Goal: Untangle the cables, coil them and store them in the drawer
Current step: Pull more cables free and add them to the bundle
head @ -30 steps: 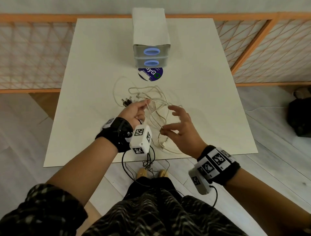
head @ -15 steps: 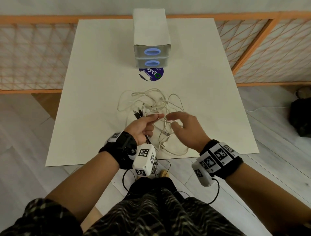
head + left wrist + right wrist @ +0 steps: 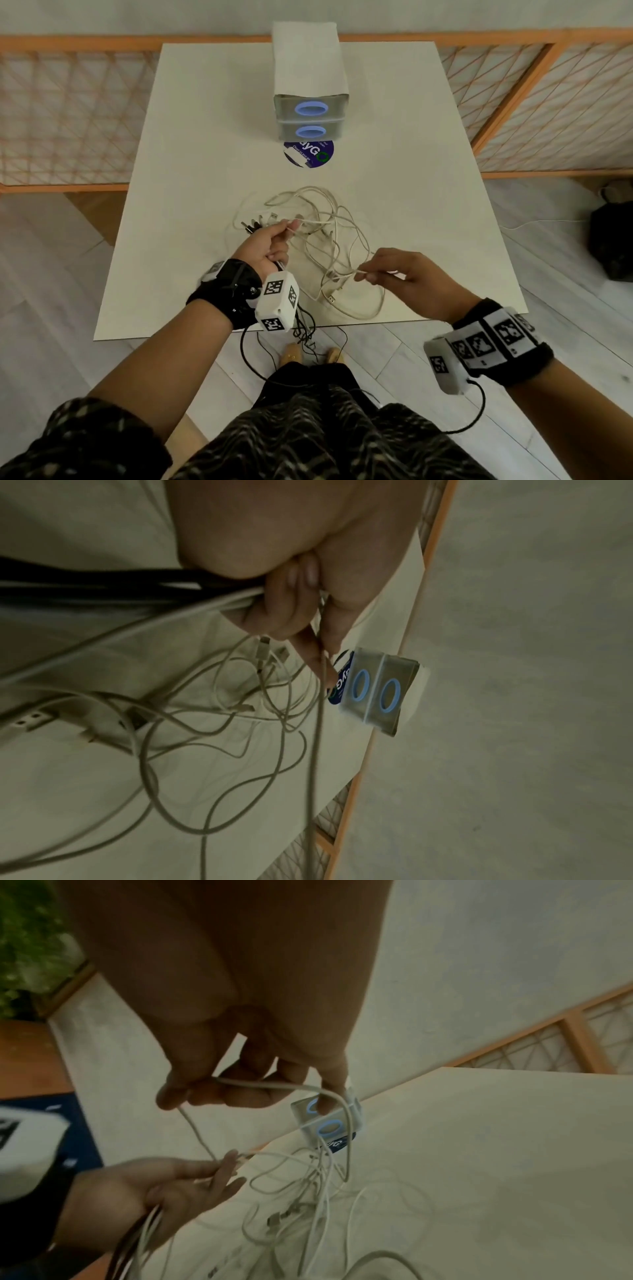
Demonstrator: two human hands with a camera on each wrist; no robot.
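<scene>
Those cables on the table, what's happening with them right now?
A person is working on a tangle of white cables on the table. Their left hand grips a bundle of cable ends, and their right hand pinches a single strand, drawing it out of the knot. Nothing is coiled yet. Both drawers of the small drawer unit at the far end are closed.

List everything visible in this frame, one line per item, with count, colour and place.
cables: a tangled bunch, count unclear, white, mid-table
drawer unit: one, two closed drawers with blue ring handles, far end of table
sticker: one, dark blue, round, in front of the unit
table: one, cream
railing: orange lattice, behind table
dark bag: one, floor at right
left hand: grips several cables
right hand: pinches one white cable
</scene>
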